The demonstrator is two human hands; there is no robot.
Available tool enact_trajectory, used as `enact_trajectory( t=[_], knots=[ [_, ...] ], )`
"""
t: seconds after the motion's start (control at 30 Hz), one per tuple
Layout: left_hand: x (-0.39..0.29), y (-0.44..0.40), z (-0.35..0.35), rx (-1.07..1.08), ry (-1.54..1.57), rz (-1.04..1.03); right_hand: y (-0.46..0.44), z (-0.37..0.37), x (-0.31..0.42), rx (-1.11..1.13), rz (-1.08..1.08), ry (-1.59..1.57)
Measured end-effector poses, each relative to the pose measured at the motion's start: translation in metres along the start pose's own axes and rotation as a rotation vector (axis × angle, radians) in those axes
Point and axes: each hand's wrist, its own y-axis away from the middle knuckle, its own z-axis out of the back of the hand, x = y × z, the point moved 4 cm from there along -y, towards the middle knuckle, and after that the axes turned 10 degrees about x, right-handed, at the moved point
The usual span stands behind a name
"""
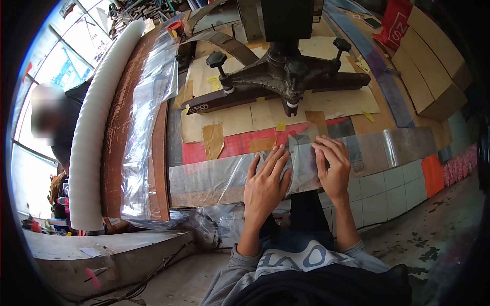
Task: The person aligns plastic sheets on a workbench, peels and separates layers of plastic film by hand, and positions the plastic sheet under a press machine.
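Clear plastic sheeting (209, 179) lies along the front edge of the worktable. My left hand (266, 178) rests on it palm down, with the fingers stretched out and slightly spread. To its right, my right hand (335, 164) touches the same plastic with bent fingers; the thumb is apart from them and nothing shows in its grasp. Just beyond my fingertips are a red sheet (232, 144) and brown tape pieces (213, 141). Behind these, a dark metal bar (332, 83) under a black machine head (287, 20) spans a cream board (240, 120).
A white foam roll (97, 137) and a brown board (125, 107) with clear film (145, 109) lie left. Another person (71, 115) is beyond the roll. At right stand a cardboard box (429, 71) and a red bag (395, 25). Cables (153, 275) cross the floor.
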Motion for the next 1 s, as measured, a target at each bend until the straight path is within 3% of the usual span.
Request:
enact_trajectory(
  t=[1.0],
  knots=[
    [0.0001, -0.0008, 0.001, 0.009, -0.041, -0.009, 0.0003, -0.0004, 0.009, -0.065, 0.04, 0.1]
  ],
)
